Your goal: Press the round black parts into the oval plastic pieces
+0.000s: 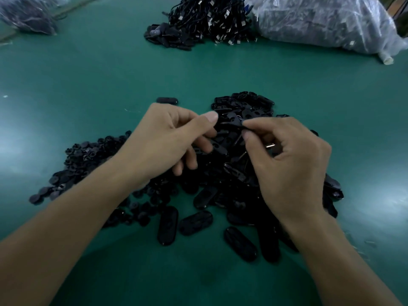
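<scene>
A view from the person's head, looking down at a green desk (88,85). Both bare hands meet above a large heap of oval plastic pieces (240,180), all black, spread across the middle and right of the desk. A smaller heap of round black parts (86,155) lies to the left, partly under the left forearm.

The left hand (167,142) has its thumb and forefinger pinched near one end of a dark oval piece (229,122) held up between the hands; its other fingers curl loosely below. The right hand (287,160) pinches the other end of that piece with narrow fingers. Whether a round part is already seated in it cannot be told; everything is black and small.

This looks like the pressing or aligning step. The next move likely calls for firm thumb pressure square onto the socket.

At the far edge sit a pile of black cables (209,21) and a clear plastic bag (320,23); one lone oval piece (167,100) lies just beyond the left hand
</scene>
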